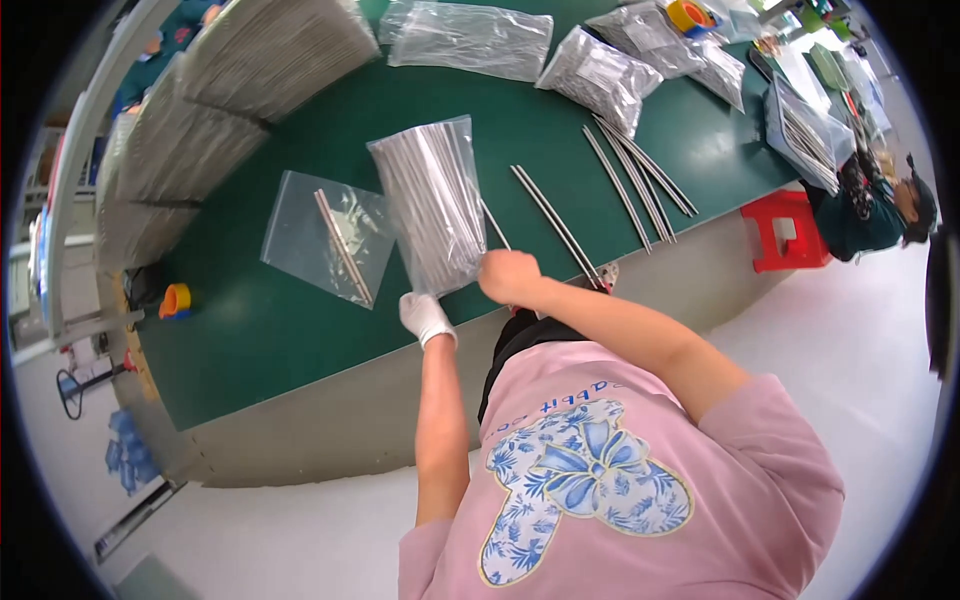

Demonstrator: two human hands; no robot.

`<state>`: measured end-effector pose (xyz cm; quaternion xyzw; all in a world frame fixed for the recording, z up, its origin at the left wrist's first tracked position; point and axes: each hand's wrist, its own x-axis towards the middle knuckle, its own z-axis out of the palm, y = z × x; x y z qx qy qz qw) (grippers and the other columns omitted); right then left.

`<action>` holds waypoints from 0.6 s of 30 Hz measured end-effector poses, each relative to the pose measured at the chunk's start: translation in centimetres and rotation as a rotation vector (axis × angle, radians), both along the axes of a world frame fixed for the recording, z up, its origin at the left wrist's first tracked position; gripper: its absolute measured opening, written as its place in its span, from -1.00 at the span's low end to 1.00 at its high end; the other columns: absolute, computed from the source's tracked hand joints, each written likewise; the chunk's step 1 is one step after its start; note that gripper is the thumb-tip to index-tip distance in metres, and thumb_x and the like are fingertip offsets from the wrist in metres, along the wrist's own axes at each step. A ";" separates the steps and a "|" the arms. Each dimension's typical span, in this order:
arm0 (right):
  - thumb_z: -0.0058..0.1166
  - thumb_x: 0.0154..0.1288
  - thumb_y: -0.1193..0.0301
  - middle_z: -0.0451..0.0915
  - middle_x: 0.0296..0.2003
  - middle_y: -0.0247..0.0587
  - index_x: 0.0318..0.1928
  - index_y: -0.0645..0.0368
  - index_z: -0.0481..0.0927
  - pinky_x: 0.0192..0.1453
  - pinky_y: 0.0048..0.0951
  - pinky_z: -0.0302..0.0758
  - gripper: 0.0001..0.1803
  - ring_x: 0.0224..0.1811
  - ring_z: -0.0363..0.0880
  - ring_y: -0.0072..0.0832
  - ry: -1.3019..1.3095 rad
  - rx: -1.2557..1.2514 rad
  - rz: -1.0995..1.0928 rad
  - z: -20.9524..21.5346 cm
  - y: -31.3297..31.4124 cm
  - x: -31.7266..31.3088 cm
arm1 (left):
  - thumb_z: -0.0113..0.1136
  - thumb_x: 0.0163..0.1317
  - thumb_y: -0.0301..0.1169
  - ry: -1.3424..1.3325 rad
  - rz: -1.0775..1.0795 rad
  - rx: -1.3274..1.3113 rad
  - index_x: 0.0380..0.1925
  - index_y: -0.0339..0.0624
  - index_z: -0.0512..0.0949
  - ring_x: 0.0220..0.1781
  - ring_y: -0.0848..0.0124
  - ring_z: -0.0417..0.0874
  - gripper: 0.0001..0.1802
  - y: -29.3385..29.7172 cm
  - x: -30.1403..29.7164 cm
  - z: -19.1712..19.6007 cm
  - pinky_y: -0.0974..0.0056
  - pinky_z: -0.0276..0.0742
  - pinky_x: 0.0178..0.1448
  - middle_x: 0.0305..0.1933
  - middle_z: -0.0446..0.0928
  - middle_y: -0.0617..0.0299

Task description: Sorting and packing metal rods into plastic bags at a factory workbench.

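A clear plastic bag (432,210) packed with thin silvery metal rods lies slanted near the table's front edge. My left hand (425,318), in a white glove, is closed on its near left corner. My right hand (508,277), bare, is closed in a fist at the bag's near right corner; its fingertips are hidden. A single rod (496,224) lies just beyond my right hand. To the left, a flat clear bag (290,225) lies with two thin rods (343,248) on top. Further right are a pair of rods (553,222) and several more loose rods (640,180).
On the green table (300,350), filled clear bags (600,78) and a flat plastic bag (470,40) lie along the back. Stacked panels (270,60) line the left, near a yellow tape roll (175,300). A tray of rods (800,135), a red stool (785,232) and a co-worker (865,215) are at right.
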<state>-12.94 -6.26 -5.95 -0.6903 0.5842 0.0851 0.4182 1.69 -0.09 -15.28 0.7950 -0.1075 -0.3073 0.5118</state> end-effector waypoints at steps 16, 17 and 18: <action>-0.07 0.05 0.24 0.57 -0.42 -0.12 -0.39 0.08 0.57 -0.21 -0.25 0.44 -0.77 -0.28 0.51 -0.16 0.054 -0.115 -0.486 3.1 4.9 -26.9 | 0.20 -0.14 0.18 -0.799 -0.731 0.540 0.17 -0.31 0.08 0.30 -0.02 0.02 0.02 -3.3 -19.9 6.2 -0.02 0.09 0.24 0.23 -0.01 -0.25; -0.07 0.06 0.25 0.57 -0.42 -0.13 -0.37 0.07 0.57 -0.22 -0.25 0.43 -0.77 -0.28 0.51 -0.17 0.084 -0.126 -0.583 2.3 5.8 -29.3 | 0.22 -0.15 0.16 -0.759 -0.624 0.565 0.17 -0.29 0.08 0.31 -0.01 0.00 0.02 -4.4 -21.2 6.1 -0.03 0.07 0.23 0.25 -0.02 -0.22; -0.07 0.06 0.25 0.57 -0.42 -0.14 -0.35 0.07 0.57 -0.22 -0.26 0.43 -0.77 -0.28 0.51 -0.17 0.107 -0.129 -0.666 2.1 6.6 -31.0 | 0.23 -0.12 0.09 -0.782 -0.593 0.481 0.16 -0.26 0.10 0.28 0.00 0.05 -0.05 -4.8 -21.7 5.5 -0.02 0.10 0.21 0.24 0.00 -0.17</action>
